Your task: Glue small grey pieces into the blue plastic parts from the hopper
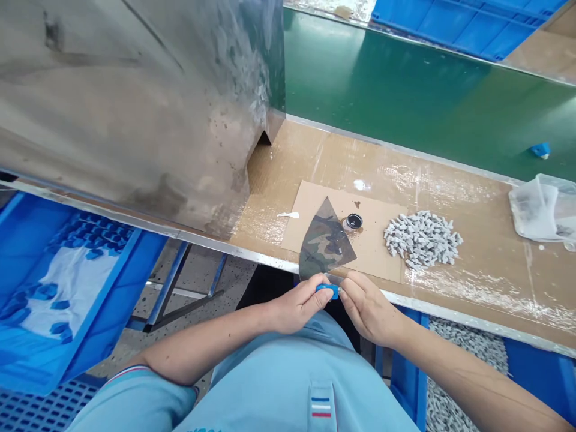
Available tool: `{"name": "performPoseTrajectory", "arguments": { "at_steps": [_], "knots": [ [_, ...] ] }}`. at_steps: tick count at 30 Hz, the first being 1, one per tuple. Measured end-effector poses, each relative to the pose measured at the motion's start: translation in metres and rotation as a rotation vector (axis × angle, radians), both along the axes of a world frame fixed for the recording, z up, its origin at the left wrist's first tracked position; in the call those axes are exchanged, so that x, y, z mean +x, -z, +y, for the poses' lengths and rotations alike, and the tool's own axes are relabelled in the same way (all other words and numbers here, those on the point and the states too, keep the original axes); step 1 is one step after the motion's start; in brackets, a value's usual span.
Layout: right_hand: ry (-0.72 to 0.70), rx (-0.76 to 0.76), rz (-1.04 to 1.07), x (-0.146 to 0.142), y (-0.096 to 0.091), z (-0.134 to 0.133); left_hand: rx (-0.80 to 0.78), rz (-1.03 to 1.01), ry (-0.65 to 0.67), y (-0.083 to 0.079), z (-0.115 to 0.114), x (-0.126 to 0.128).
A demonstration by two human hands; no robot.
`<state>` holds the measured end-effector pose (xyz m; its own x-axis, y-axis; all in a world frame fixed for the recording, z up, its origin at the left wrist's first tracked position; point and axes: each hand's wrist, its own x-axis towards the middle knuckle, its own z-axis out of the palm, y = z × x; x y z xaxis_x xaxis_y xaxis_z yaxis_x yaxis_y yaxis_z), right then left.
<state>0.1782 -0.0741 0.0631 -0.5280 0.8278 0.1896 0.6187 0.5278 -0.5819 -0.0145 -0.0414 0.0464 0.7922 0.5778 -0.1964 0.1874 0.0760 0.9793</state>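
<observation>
Cardboard [378, 255] anchors the head view, lying flat on the surface [490, 240]. Just off its near edge, the left hand [302, 303] pinches a small blue piece [327, 291] between thumb and curled forefinger. The right hand [366, 306] has its fingertips drawn together at the right end of that piece, where a pale tip shows; whether they grip the tip or only touch it, I cannot tell. So little seems to be held that a slip of the left thumb could drop the blue piece, and since it appears to sit out past the cardboard's near side, it might land on the floor [236, 285] rather than on the surface. Over the cardboard's left half, a camouflage-patterned sheet [326, 240] reaches past the near edge to the hands; a wrist brushing it could drag it along. An open pot [354, 221] of what looks like dark liquid stands on the cardboard just beside this sheet, so such a drag might tip it or stain the pattern. Overlapping the cardboard's right edge is a loose heap of grey pieces [423, 239], which a careless right elbow could scatter
</observation>
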Motion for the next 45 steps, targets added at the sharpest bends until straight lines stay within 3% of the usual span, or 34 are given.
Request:
{"name": "performPoseTrajectory", "arguments": {
  "at_steps": [8, 11, 18, 24, 27, 31, 35, 38, 41, 43, 45],
  "knots": [
    [0.045, 0.031, 0.069, -0.008, 0.005, 0.000, 0.661, 0.098, -0.125, 0.020, -0.011, 0.002],
    [0.040, 0.067, 0.057, -0.006, 0.007, 0.002, 0.757, 0.116, -0.140, 0.022, -0.008, 0.003],
    [0.016, 0.341, -0.103, 0.003, 0.008, 0.011, 0.596, -0.062, -0.096, 0.017, 0.016, 0.000],
    [0.027, 0.328, -0.114, 0.004, 0.002, 0.015, 0.405, -0.171, -0.191, 0.019, 0.021, 0.002],
    [0.081, 0.255, -0.048, 0.003, 0.000, 0.013, 0.381, -0.153, -0.206, 0.020, 0.021, 0.002],
    [0.132, 0.013, 0.098, 0.001, -0.005, 0.007, 0.362, -0.107, -0.181, 0.014, 0.020, 0.001],
    [0.162, -0.173, 0.234, 0.009, -0.018, 0.009, 0.224, -0.133, -0.151, 0.004, 0.021, 0.007],
    [0.271, -0.352, 0.405, 0.029, -0.031, 0.031, 0.184, -0.143, -0.194, -0.002, 0.031, 0.016],
    [0.562, -0.562, 0.704, 0.063, -0.038, 0.076, 0.238, -0.098, -0.417, -0.001, 0.056, 0.025],
    [0.802, -0.590, 0.847, 0.094, -0.038, 0.114, 0.267, -0.049, -0.555, 0.004, 0.078, 0.029],
    [0.913, -0.562, 0.874, 0.126, -0.036, 0.151, 0.267, 0.000, -0.646, 0.012, 0.099, 0.033]
  ]
}}
